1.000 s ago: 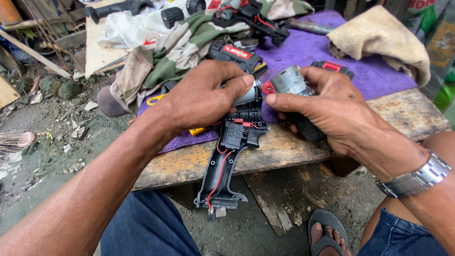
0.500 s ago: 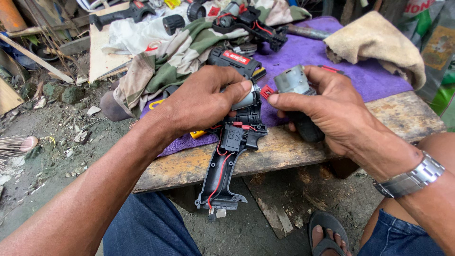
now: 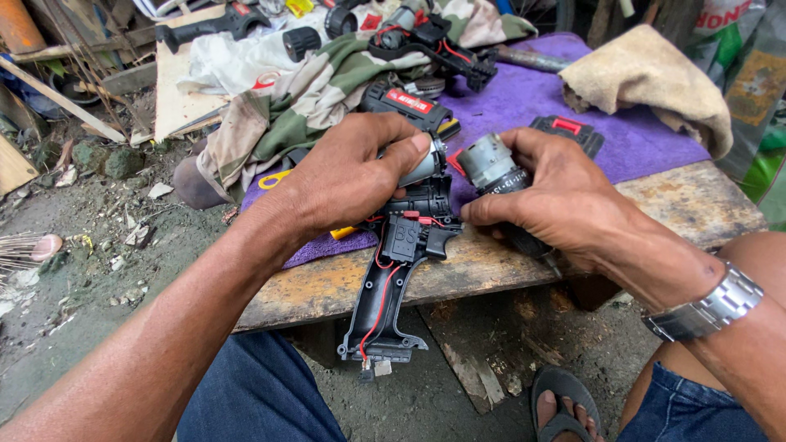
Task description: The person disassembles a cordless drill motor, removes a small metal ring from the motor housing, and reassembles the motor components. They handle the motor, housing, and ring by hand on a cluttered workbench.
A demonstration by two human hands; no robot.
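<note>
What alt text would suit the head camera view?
Left hand grips an opened black drill housing with red wires, while the right hand holds a grey motor beside it, above a purple cloth on a worn wooden bench.

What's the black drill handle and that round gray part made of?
The drill handle looks like matte black moulded plastic, with ribbed inner walls and red wires. The round gray part seems to be dull, slightly shiny metal. The left hand and right hand hold them.

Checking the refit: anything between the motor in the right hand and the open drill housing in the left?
Nothing visible. The motor in the right hand sits just beside the housing held by the left hand.
</note>
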